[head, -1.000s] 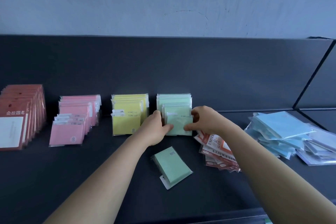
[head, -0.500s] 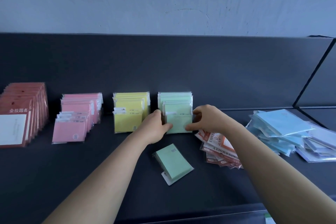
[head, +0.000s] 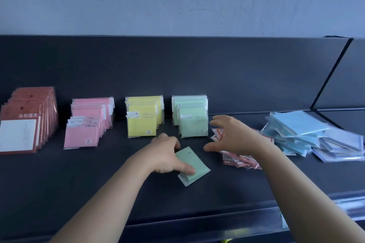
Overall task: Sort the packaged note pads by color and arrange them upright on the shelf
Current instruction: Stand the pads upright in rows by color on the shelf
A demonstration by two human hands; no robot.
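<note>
Left grip [head: 167, 156] off green row [head: 193, 124], around loose pad [head: 195, 161] on shelf [head: 94, 175]; right grip [head: 235, 136] apart.

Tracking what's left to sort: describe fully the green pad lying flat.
The green pad is a pale green rectangle in clear plastic wrap, with dark print near its far corner and a white tab at its near corner. It lies flat and skewed on the dark shelf; the left hand grips its left side.

Left hand [head: 165, 154] gripping flat green pad [head: 197, 161]; right hand [head: 235, 136] empty near upright green stack [head: 192, 122].
</note>
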